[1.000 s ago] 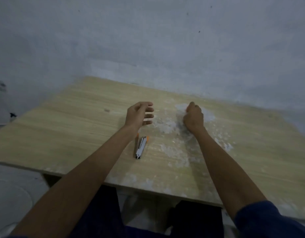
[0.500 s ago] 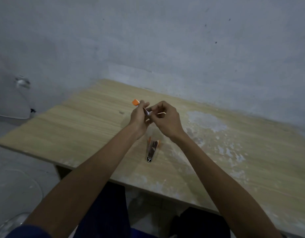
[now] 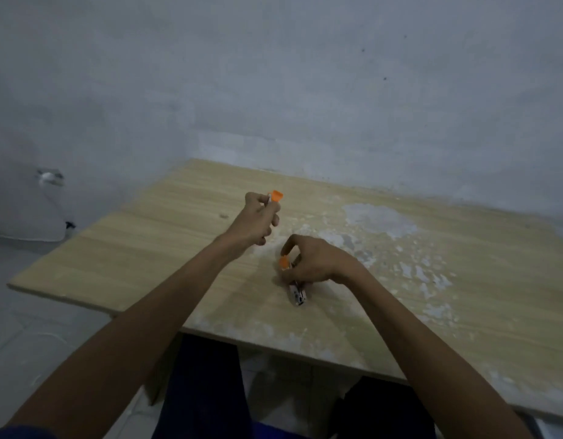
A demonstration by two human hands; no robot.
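My left hand (image 3: 256, 221) is raised over the wooden table (image 3: 153, 242), fingers curled round a small tool with an orange tip (image 3: 276, 196) that sticks up past the knuckles. My right hand (image 3: 315, 259) is down at the tabletop, pinching the orange-ended top of a small silver and orange stapler-like tool (image 3: 296, 294) that lies on the wood. The tool's silver end points toward me. Most of the left hand's tool is hidden inside the fist.
White peeled patches (image 3: 380, 220) mark the table's far right part. A grey wall stands right behind the table. At the left wall sits a socket with a white cable (image 3: 49, 179). The table's near edge (image 3: 274, 346) runs above my legs.
My hands were together above the table half a second ago. They have parted: the left stays raised with the orange-tipped piece, the right has dropped onto the tool lying on the table.
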